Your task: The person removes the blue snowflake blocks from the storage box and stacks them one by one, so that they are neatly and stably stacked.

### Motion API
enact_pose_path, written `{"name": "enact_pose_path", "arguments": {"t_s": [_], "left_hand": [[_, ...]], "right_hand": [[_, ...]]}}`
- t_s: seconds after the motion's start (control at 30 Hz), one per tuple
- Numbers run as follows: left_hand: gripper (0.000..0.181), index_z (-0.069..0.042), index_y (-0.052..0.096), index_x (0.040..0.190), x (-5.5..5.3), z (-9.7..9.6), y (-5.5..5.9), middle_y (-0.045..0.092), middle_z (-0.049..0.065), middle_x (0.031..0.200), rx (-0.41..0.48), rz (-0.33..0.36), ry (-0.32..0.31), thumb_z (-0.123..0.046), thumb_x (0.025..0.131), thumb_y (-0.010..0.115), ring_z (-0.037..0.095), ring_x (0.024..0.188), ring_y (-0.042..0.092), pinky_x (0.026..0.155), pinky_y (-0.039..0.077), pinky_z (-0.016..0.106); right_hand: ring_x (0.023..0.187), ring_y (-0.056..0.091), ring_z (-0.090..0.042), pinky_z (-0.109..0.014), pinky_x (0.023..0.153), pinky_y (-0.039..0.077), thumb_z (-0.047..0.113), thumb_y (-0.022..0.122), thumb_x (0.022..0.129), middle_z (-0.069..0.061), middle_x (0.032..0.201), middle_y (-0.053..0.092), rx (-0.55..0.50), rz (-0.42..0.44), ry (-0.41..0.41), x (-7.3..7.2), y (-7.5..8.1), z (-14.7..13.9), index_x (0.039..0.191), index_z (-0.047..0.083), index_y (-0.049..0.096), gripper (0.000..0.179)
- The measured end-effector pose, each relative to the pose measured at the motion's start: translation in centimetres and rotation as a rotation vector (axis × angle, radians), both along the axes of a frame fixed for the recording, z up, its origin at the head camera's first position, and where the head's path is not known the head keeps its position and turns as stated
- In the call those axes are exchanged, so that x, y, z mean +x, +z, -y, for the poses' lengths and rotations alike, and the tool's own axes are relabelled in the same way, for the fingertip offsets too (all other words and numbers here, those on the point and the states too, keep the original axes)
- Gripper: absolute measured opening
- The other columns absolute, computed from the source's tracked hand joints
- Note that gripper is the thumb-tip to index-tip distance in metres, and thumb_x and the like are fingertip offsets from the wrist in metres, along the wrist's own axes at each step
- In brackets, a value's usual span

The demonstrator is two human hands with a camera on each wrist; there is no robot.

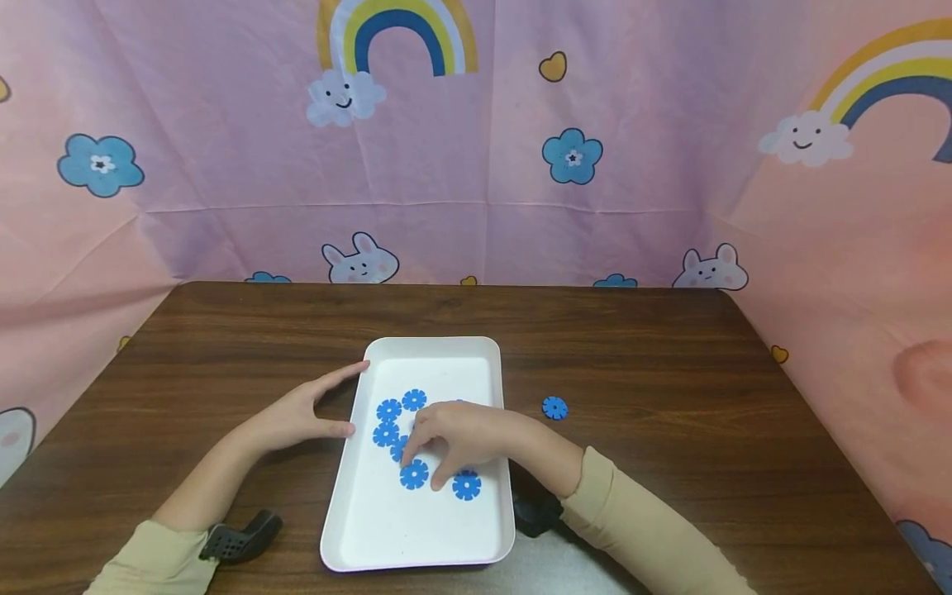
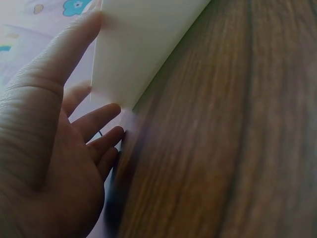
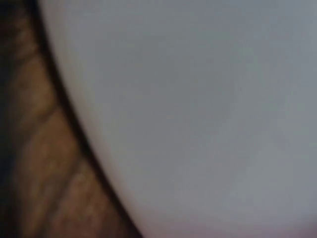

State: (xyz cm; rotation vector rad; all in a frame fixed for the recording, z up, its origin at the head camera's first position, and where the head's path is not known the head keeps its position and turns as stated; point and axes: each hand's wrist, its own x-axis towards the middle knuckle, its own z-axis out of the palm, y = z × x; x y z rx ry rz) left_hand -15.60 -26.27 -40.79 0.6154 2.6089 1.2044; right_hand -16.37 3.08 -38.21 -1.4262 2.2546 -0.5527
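Observation:
A white tray (image 1: pixel 439 529) lies on the wooden table with several blue notched discs (image 1: pixel 414 474) in it. My left hand (image 1: pixel 293 413) is at the tray's left side, thumb and forefinger spread and touching its rim. In the left wrist view the thumb and fingertips of that hand (image 2: pixel 74 134) meet the pale tray wall (image 2: pixel 138 44). My right hand (image 1: pixel 461 434) reaches over the tray from the right. Its thumb and forefinger point down, apart, beside discs, and it covers part of the group. The right wrist view holds only the blurred tray (image 3: pixel 183 119).
One more blue disc (image 1: pixel 554 407) lies on the table (image 1: pixel 669 388) right of the tray. Black wrist devices (image 1: pixel 241 539) show by both forearms. A patterned cloth (image 1: pixel 632 99) hangs behind and beside the table.

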Motion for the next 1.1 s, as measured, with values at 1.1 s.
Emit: {"name": "enact_pose_path", "arguments": {"t_s": [1.1], "left_hand": [[0.083, -0.023, 0.034, 0.149, 0.25, -0.27, 0.74, 0.03, 0.016, 0.152, 0.008, 0.013, -0.001, -0.032, 0.079, 0.077, 0.045, 0.137, 0.023, 0.097, 0.024, 0.072]], "right_hand": [[0.093, 0.05, 0.004, -0.016, 0.085, 0.041, 0.037, 0.081, 0.075, 0.019, 0.099, 0.06, -0.043, -0.018, 0.025, 0.14, 0.74, -0.39, 0.108, 0.024, 0.069, 0.037]]}}
